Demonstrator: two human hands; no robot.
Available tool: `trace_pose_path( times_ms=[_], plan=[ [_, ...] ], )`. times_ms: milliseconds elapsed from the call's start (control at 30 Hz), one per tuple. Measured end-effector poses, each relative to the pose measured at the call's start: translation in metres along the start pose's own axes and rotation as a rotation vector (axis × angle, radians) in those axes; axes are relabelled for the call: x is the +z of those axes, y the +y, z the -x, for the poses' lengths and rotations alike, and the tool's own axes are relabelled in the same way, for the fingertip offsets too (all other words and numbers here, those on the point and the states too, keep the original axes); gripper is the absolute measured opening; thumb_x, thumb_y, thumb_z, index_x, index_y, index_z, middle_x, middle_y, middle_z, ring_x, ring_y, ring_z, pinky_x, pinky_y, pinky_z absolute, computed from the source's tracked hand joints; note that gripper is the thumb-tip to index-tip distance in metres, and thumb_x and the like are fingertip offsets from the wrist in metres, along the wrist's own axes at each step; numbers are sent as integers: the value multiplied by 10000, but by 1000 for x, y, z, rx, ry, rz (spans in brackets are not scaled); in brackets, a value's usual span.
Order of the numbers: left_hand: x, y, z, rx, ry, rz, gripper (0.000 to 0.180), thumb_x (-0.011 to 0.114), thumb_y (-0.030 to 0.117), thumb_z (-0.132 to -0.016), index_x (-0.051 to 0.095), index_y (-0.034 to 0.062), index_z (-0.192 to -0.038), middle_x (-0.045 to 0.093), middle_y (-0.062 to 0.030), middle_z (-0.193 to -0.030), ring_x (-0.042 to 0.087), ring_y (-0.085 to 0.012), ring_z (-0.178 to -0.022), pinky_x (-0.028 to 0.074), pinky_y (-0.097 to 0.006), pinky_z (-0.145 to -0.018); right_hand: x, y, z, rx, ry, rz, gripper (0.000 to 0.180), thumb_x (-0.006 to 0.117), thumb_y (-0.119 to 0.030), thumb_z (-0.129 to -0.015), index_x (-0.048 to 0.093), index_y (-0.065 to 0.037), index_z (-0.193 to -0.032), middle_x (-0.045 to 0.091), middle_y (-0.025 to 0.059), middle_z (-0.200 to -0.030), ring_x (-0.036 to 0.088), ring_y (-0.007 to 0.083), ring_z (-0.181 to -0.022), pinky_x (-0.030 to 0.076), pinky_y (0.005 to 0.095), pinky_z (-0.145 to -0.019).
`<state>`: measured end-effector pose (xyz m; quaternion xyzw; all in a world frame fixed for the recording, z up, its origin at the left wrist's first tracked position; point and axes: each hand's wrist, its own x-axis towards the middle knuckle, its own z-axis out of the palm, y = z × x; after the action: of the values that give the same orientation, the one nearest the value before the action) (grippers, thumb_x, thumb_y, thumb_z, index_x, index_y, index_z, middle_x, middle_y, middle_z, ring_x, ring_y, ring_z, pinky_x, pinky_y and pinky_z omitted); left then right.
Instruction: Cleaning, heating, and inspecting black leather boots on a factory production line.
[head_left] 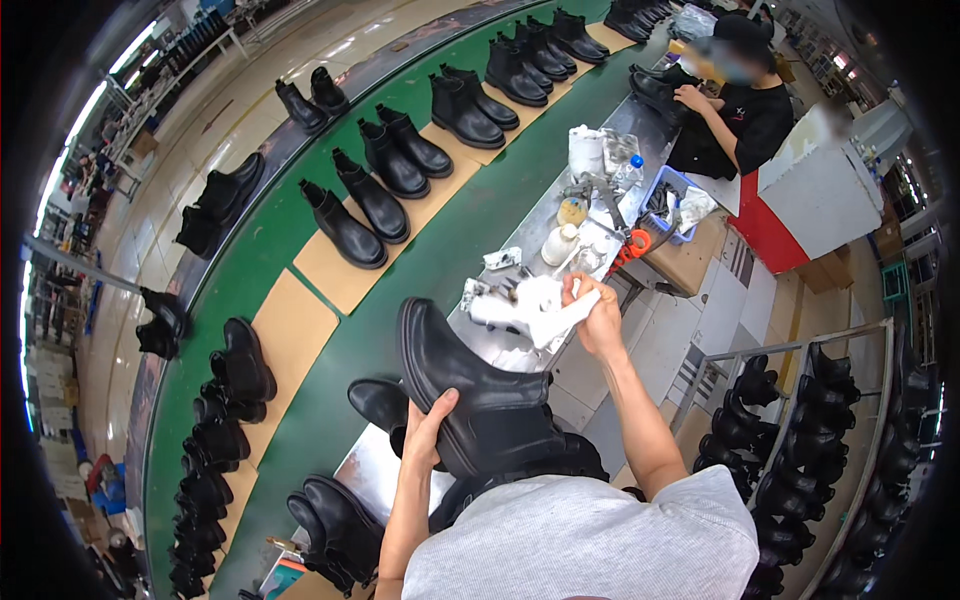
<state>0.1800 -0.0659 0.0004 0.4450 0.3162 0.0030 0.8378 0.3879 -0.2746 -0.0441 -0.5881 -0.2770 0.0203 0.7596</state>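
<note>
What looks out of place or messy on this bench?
Crumpled white rags and scraps lie scattered loose on the metal bench beside bottles. Otherwise nothing stands out: left hand holds the black boot, right hand a white cloth.

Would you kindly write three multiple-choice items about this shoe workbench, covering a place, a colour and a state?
1. Where is the white cloth?
A. On the green conveyor belt
B. In the right hand, over the metal workbench
C. On the boot rack

2. What colour is the leather ankle boot being held?
A. Brown
B. White
C. Black

3. How does the left hand stand?
A. Gripping the boot
B. Flat on the bench
C. Holding scissors

Answers: 1 B, the right hand clutches the cloth above the workbench. 2 C, it is glossy black. 3 A, its fingers wrap the boot's side.
</note>
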Motion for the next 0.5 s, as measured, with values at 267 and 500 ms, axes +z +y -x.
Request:
trace_pose_path(
  times_ms=[267,500],
  plan=[
    [-12,-1,-7,-14,59,-134,803,733,295,-757,297,-19,-1354,465,-188,-1251,495,-278,-1126,433,-369,-925,-66,6,-18,592,465,-352,384,464,-183,-933,426,-65,-1296,556,74,-744,452,80,-464,340,191,-398],
    [16,2,-2,-35,14,-254,646,728,184,-738,427,-68,-1251,567,-174,-1136,558,-252,-1029,453,-335,-876,-99,92,-16,581,496,-32,336,503,-133,-901,500,-70,-1231,635,93,-833,658,216,-702,514,312,-522]
  ],
)
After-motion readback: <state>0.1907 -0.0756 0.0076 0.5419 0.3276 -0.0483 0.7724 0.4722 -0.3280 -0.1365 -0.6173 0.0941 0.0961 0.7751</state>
